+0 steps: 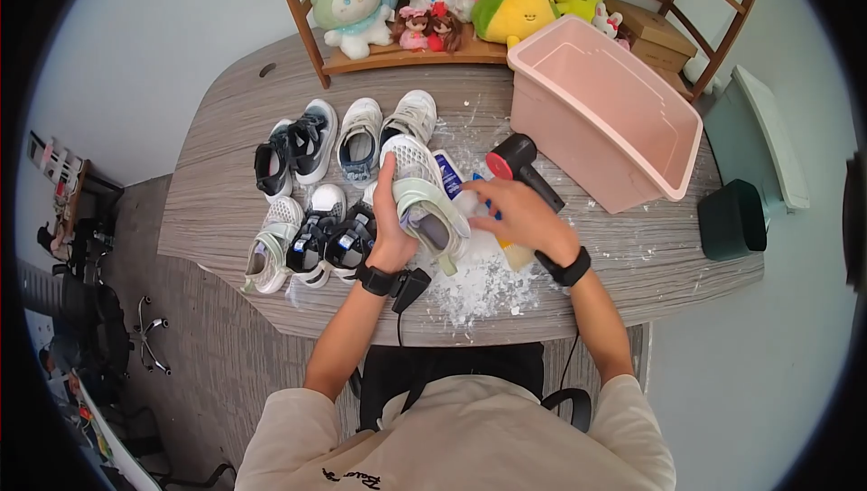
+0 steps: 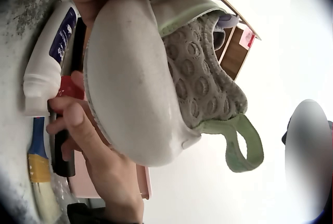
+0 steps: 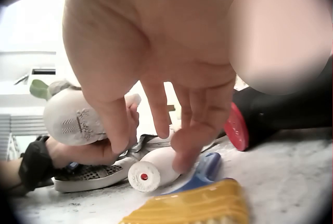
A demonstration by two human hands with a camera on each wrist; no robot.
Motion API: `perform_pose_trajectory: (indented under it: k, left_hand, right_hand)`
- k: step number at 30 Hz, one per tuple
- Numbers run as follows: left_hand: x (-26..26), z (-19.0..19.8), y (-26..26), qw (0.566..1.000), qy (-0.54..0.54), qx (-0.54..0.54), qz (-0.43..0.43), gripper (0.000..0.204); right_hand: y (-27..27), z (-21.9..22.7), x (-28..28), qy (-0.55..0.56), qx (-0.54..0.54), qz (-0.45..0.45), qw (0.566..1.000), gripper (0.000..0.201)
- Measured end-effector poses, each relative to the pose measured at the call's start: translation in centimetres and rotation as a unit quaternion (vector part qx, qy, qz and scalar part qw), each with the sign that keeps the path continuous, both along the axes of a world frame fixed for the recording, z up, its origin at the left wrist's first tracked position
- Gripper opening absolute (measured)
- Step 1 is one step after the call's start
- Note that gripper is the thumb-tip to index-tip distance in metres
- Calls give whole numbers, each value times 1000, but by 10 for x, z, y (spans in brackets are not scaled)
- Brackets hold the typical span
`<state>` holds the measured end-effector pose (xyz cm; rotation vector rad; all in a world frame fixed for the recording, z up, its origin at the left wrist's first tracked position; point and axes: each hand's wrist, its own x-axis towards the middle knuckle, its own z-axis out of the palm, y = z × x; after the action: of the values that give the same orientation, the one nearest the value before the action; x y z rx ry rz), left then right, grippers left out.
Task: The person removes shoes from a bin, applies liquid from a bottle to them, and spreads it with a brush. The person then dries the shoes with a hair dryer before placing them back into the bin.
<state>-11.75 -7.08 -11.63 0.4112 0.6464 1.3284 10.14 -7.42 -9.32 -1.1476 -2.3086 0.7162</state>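
Observation:
My left hand grips a white and pale green shoe above the table, its sole edge filling the left wrist view. My right hand reaches over a white bottle with a blue label, fingers loosely extended and holding nothing. In the right wrist view those fingers hang just above the bottle; whether one touches it I cannot tell. A brush with blue handle and yellow band lies beside the bottle, under the right hand.
Several shoes stand in two rows on the left of the table. A black and red hair dryer and a pink bin are on the right, near a dark green container. White powder covers the front. Plush toys fill the shelf.

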Motion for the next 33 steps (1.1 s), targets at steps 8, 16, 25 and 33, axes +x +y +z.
perform_pose_trajectory:
  k: [8, 16, 25, 33]
  left_hand:
    - [-1, 3, 2, 999, 14, -23, 18, 43]
    - [-2, -7, 5, 999, 12, -25, -27, 42]
    - [5, -8, -2, 991, 34, -23, -131, 42]
    - [14, -3, -6, 987, 81, -41, -133, 41]
  right_hand:
    - [1, -22, -38, -148, 24, -1, 989, 54]
    - [2, -3, -10, 229, -119, -78, 963, 24]
    - [-5, -3, -3, 462, -176, -89, 865, 76]
    - [1, -6, 8, 519, -194, -108, 826, 31]
